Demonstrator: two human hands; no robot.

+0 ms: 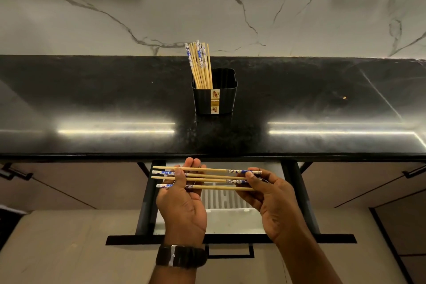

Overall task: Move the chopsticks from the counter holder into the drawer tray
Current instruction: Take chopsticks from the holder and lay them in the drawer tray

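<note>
Several bamboo chopsticks with blue-and-white ends [214, 178] lie crosswise over the open drawer [147, 203], held level between both hands. My left hand [182, 200] supports their left part, palm up, with the thumb pressed on top. My right hand [269, 198] pinches their right ends. Below them, inside the drawer, sits a white slotted tray [227, 203], partly hidden by my hands. On the black counter [115, 99] stands a black ribbed holder [227, 97] with several more chopsticks [200, 64] leaning to its left side.
A marble backsplash [207, 7] rises behind the counter. The drawer's black front panel with a handle [230, 252] sits near my wrists. Closed cabinet fronts flank the drawer. I wear a dark watch [181, 256] on my left wrist.
</note>
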